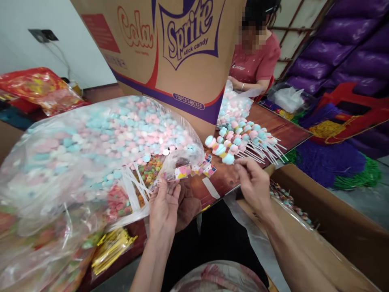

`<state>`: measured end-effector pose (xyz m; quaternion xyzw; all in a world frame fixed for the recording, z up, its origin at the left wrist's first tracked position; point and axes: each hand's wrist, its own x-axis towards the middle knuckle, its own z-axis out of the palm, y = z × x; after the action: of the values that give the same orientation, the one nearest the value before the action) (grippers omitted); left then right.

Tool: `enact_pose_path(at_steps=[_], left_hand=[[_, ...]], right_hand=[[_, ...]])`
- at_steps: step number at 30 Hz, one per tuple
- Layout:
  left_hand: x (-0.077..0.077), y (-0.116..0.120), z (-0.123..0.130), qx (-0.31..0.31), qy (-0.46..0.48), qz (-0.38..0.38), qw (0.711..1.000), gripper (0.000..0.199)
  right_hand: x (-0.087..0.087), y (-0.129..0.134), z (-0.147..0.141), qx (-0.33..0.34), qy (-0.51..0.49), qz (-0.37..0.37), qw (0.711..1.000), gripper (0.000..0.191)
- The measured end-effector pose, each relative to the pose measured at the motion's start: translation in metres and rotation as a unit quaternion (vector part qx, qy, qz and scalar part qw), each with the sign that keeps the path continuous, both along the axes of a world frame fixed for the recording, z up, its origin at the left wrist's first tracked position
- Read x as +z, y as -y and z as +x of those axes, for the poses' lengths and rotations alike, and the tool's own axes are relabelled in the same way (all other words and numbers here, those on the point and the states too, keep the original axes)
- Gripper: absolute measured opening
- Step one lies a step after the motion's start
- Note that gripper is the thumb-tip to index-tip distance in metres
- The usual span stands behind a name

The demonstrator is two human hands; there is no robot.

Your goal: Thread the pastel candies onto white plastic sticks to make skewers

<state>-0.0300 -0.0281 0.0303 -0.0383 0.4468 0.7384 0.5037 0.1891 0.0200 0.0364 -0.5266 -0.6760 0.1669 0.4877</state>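
My left hand (164, 202), fingers loosely curled, pinches a small clear plastic wrapper at the table's front edge. Just beyond it lie small bags with colourful printed tops (196, 169) and a bundle of white sticks (136, 182). My right hand (253, 184) is closed at the lower end of a marshmallow skewer (220, 150) in pink, blue and yellow; the fingers hide its stick. Behind that skewer, a pile of similar marshmallow skewers (257, 136) has white sticks pointing right. A large clear bag of pastel marshmallows (121, 125) lies left of my hands.
A tall cardboard box (182, 97) stands behind the bag. At lower left are gold twist ties (114, 247) and colourful gummy candies (148, 170). An open carton (340, 211) with finished skewers is at right. A person in a pink shirt (255, 67) sits opposite.
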Motion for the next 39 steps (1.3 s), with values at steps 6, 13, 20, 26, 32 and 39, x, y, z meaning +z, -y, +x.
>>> enact_pose_path(at_steps=[6,13,20,26,32,39], left_hand=[[-0.005,-0.001,-0.002,0.012,-0.016,0.009,1.000,0.016],[-0.007,0.003,-0.002,0.006,-0.094,0.059,0.994,0.030],[-0.013,0.007,-0.003,-0.017,-0.200,0.078,0.976,0.034],[-0.018,0.010,0.003,-0.010,-0.224,0.089,0.970,0.034],[-0.017,0.010,0.001,-0.013,-0.182,0.111,0.977,0.031],[-0.020,0.011,0.002,-0.035,-0.166,0.120,0.978,0.034]], right_hand=[[-0.005,0.043,-0.017,0.140,-0.011,0.039,0.989,0.014],[-0.006,0.048,-0.001,0.192,0.102,0.056,0.975,0.018],[-0.006,0.051,-0.004,0.239,0.048,-0.014,0.970,0.016],[-0.009,0.058,-0.023,0.228,-0.022,-0.113,0.967,0.019],[-0.001,0.059,-0.029,0.262,-0.181,-0.328,0.889,0.022],[-0.009,0.057,-0.033,0.266,-0.295,-0.463,0.792,0.027]])
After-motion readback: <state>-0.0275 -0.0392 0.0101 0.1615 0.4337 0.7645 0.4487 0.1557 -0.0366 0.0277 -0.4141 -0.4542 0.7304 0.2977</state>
